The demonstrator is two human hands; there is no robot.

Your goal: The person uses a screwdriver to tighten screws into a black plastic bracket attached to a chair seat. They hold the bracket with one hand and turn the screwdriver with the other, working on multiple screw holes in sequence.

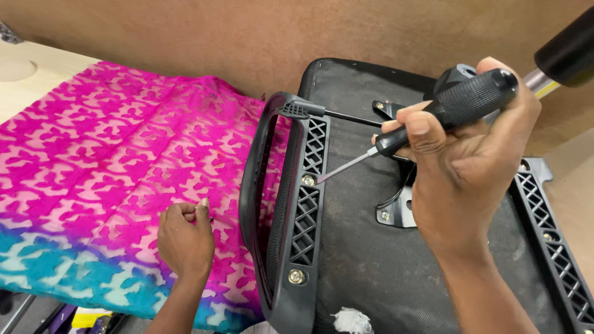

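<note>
The right hand (470, 161) is nearest, closed in a full grip around the black ribbed handle of a screwdriver (461, 105); thumb and forefinger press together near the collar where the steel shaft leaves the handle. The shaft slopes down and left, and its tip sits on a screw (308, 180) in the lattice bracket of a black armrest (278, 204). The tool looks light and rigid, and the knurled handle should resist slipping; it is best gripped there, not on the thin smooth shaft. A second screw (296, 276) shows lower on the same bracket, close to the bottom edge. The armrest stands on edge against an upturned seat base (365, 260), a broad black fabric-covered panel lying flat. It appears stiff, moulded plastic, bulky rather than heavy, and its open loop offers the natural hold. A metal plate (396, 210) is bolted near the middle of the base, and a second lattice bracket (554, 247) runs along its right side. The left hand (184, 238) rests left of the armrest, apart from it, on a pink and teal patterned cloth (105, 167). Its fingers are curled shut and seem to pinch something small; what it is cannot be told. Beyond lies a brown board wall (247, 37).
</note>
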